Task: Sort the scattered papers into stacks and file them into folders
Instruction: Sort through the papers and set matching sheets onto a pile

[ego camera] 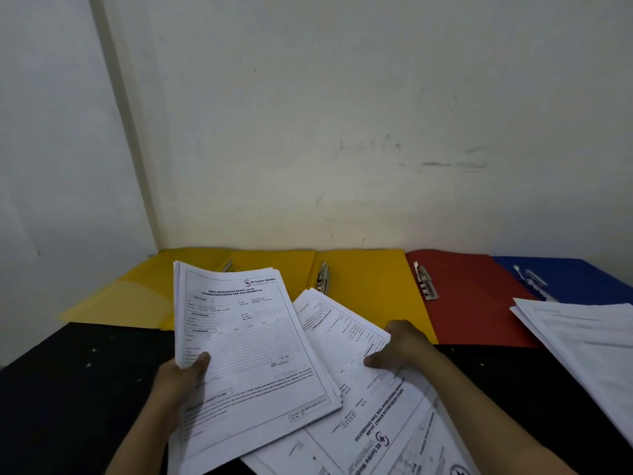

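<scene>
My left hand grips a stack of white printed forms at its lower left edge, thumb on top, lifting it off the table. My right hand pinches a second, fanned bundle of forms at its right edge. Under both lie more loose forms, spread over the near part of the table. Along the wall lie open folders: a yellow one at the left, a second yellow one, a red one and a blue one, each with a metal fastener.
A separate stack of white papers lies at the right, overlapping the red and blue folders. The table top is black. A white wall rises right behind the folders, with a corner at the left.
</scene>
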